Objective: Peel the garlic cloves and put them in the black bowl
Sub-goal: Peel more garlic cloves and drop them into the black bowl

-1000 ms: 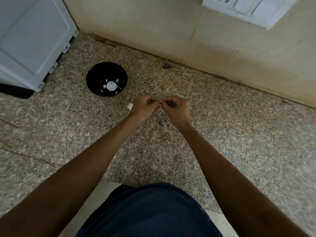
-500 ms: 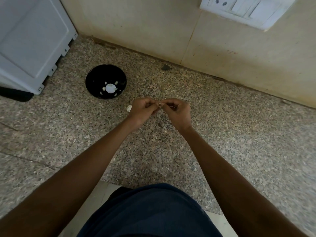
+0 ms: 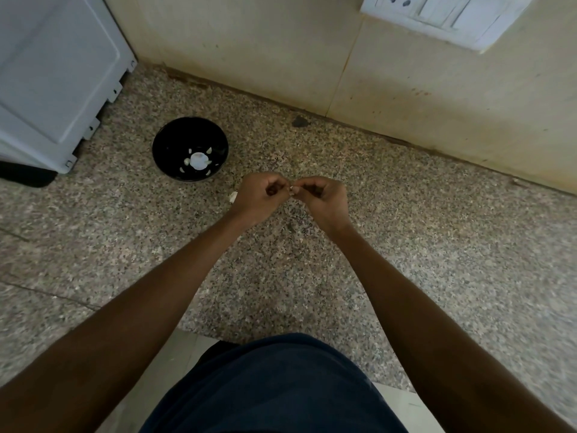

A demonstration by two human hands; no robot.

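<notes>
- The garlic clove (image 3: pixel 291 188) sits between the two hands, pinched by fingertips of the left hand (image 3: pixel 260 195) and right hand (image 3: pixel 324 200), above the speckled stone counter (image 3: pixel 406 245).
- Both hands are curled, knuckles up, thumbs meeting at the clove.
- Only a small pale sliver of it shows; its long axis and direction cannot be told.
- The black bowl (image 3: pixel 165 142) stands on the counter to the left of the hands, apart from them, with several pale peeled cloves (image 3: pixel 208 150) inside.
</notes>
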